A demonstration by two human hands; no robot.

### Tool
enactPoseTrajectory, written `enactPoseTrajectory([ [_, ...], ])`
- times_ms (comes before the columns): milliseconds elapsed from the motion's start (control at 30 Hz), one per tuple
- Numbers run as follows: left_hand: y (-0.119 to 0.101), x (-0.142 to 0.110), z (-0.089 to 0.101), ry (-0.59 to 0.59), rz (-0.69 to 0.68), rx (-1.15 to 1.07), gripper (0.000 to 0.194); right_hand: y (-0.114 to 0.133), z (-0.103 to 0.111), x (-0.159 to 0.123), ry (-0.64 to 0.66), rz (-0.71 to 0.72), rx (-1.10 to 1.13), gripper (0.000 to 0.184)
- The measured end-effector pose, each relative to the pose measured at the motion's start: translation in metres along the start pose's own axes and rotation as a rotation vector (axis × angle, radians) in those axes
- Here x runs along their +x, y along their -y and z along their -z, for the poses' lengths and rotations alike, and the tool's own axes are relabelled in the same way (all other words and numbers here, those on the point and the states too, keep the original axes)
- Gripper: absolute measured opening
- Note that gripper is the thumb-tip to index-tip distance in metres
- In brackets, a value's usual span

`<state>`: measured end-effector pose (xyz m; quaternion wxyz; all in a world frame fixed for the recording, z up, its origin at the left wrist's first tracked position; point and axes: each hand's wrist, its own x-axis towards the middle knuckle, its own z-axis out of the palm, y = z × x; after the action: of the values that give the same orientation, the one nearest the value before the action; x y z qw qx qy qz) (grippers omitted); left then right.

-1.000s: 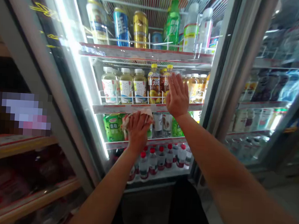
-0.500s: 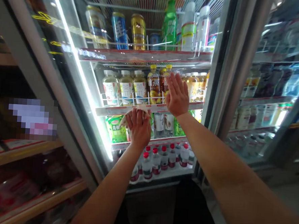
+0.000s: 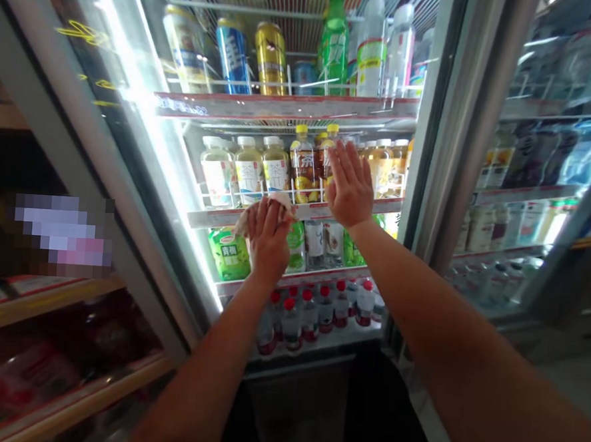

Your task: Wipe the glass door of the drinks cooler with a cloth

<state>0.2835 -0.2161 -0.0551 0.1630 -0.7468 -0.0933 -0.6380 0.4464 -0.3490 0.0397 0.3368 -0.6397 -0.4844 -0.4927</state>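
My left hand [image 3: 270, 246] presses a crumpled, pale cloth [image 3: 244, 224] against the glass door of a lit drinks fridge. The cloth shows at the left of the fingers and above them, in front of the middle shelf edge. Higher and to the right, my right hand [image 3: 348, 187] lies flat on the glass with its fingers stretched out and nothing in it. Behind the pane, tea bottles with yellow caps [image 3: 303, 158] stand near the right fingertips. A green package [image 3: 228, 253] is below and left of the cloth.
Cans [image 3: 270, 59] and a green bottle [image 3: 334, 50] stand on the top shelf. Red-capped bottles [image 3: 292, 324] fill the bottom. A metal door frame [image 3: 457, 157] runs along the right, with another drinks fridge beyond. Shelves with wooden edges [image 3: 44, 306] are at the left.
My left hand has moved slightly left and up across the glass with the cloth. My right hand has stayed in nearly the same place.
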Motion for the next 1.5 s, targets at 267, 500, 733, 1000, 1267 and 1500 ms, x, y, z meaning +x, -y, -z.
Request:
enactPoseTrajectory([
  [267,-0.009,-0.017,0.005,0.021,-0.047,-0.041,0.031,0.001,0.001,-0.001,-0.009,0.013,-0.027,0.068],
  [500,-0.006,0.010,0.004,0.002,0.005,-0.026,0.031,0.000,0.000,-0.001,0.004,0.004,-0.016,0.069],
  [733,-0.016,-0.006,0.003,0.103,-0.100,-0.062,0.036,0.000,-0.001,0.000,-0.017,0.011,-0.019,0.067],
  [1000,-0.010,0.012,-0.003,-0.083,-0.110,-0.045,0.032,-0.001,-0.002,0.000,-0.021,0.014,0.026,0.071],
  [1267,0.003,0.014,0.003,-0.035,-0.225,-0.042,0.026,-0.002,-0.005,0.001,-0.001,0.016,-0.018,0.071],
  [1500,0.013,0.034,0.009,-0.057,-0.154,-0.051,0.042,-0.003,-0.006,0.000,-0.048,0.040,-0.017,0.070],
])
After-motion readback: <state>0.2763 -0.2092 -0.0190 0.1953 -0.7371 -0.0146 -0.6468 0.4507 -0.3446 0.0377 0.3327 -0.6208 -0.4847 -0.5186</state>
